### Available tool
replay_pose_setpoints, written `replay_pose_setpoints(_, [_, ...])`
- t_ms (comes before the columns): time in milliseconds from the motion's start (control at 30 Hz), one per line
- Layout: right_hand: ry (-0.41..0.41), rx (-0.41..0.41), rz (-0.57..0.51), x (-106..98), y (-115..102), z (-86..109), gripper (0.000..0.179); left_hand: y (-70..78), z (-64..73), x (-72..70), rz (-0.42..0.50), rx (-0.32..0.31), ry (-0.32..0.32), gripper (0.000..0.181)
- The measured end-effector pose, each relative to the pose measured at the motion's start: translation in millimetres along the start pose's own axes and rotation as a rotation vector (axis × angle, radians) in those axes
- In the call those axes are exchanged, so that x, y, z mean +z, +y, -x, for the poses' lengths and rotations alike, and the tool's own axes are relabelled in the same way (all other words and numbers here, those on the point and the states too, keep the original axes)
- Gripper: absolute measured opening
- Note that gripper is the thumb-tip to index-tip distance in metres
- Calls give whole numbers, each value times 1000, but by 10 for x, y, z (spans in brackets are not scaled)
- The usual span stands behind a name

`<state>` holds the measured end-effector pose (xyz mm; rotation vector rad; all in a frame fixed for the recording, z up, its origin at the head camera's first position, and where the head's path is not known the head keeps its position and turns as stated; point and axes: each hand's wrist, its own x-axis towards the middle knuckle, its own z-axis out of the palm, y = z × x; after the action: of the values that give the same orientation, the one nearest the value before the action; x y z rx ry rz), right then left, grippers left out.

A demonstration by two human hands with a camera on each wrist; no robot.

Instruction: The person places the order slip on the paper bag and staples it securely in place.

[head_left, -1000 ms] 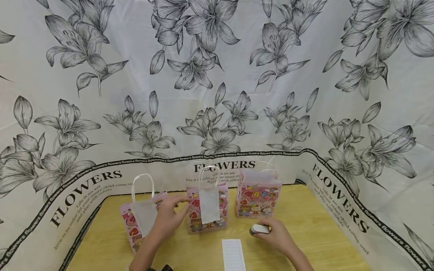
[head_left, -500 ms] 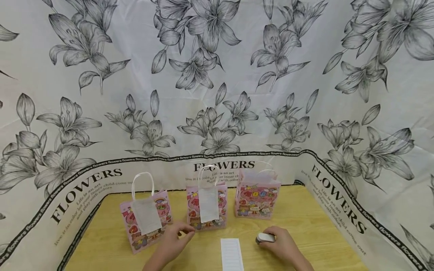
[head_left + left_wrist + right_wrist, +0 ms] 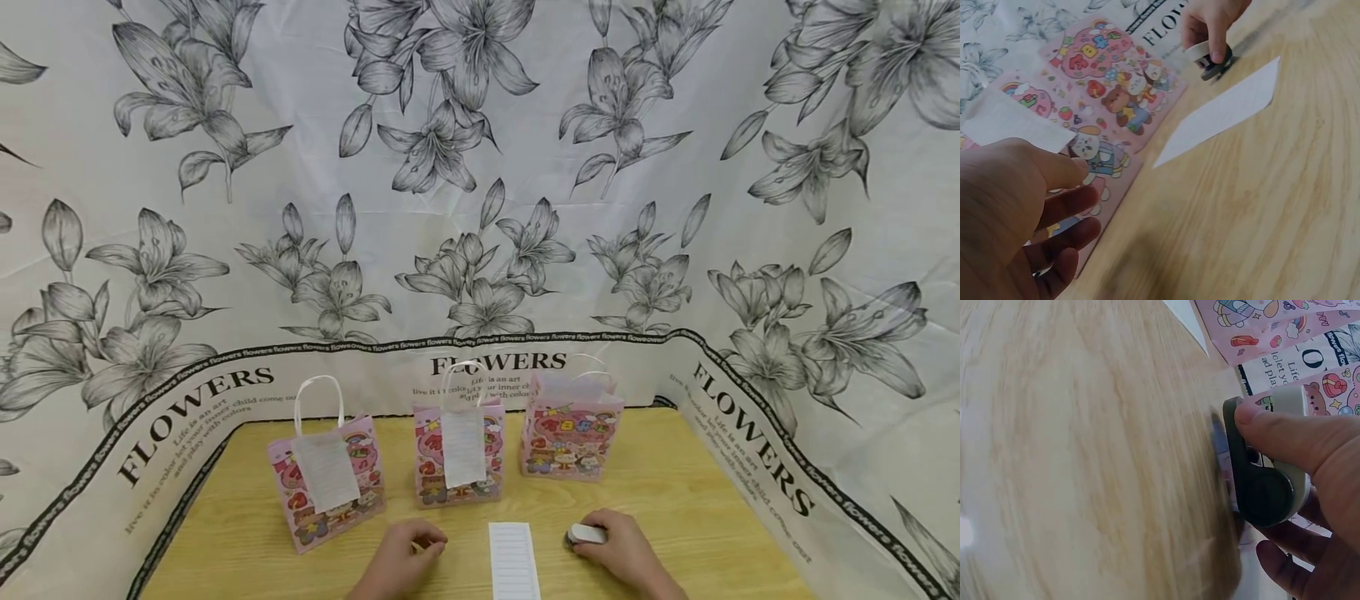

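Observation:
My left hand (image 3: 401, 557) hovers in front of the left and middle bags with its fingers loosely bent, holding nothing. My right hand (image 3: 622, 546) grips a small white and dark grey stapler (image 3: 587, 534) between thumb and fingers, just above the table. A narrow lined paper slip (image 3: 513, 557) lies on the table between the hands. Pink cartoon gift bags stand behind them: a left bag (image 3: 367, 467), a middle bag (image 3: 431, 467) and a right bag (image 3: 566, 450). One white slip (image 3: 327, 471) hangs on the left bag's front, another slip (image 3: 464, 450) on the middle bag's.
The wooden table (image 3: 697, 500) ends at a white cloth backdrop (image 3: 480, 225) with printed lilies. White handles (image 3: 341, 398) rise from the bags. The right bag has no slip on its visible front.
My left hand has drawn away from the left and middle bags, down towards the table's front. The right hand has shifted slightly right and nearer, still holding the stapler.

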<state>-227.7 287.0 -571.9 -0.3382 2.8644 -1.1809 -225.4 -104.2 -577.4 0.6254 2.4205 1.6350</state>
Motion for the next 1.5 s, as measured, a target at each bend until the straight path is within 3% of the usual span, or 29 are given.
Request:
replay_pose_setpoints(233, [19, 18, 27, 72, 63, 58, 35, -39, -71, 191, 12, -29, -52, 12])
replay_pose_setpoints(633, [85, 39, 10, 131, 51, -6, 53, 50, -203, 356, -33, 40, -41, 10])
replay_pose_setpoints(867, [248, 119, -64, -105, -162, -26, 47, 61, -283, 457, -31, 15, -60, 9])
replay_pose_setpoints(1067, [459, -6, -63, -475, -329, -232, 44, 60, -412, 563, -185, -16, -12, 13])
replay_pose_setpoints(1200, [526, -48, -87, -669, -393, -443, 48, 83, -551, 598, -306, -5, 24, 14])
replay_pose_setpoints(1333, [586, 1, -152, -757, -423, -619, 49, 73, -611, 626, -360, -18, 47, 21])
replay_pose_setpoints(1500, [659, 31, -200, -757, -414, -724, 40, 33, -639, 650, -374, -89, 60, 33])
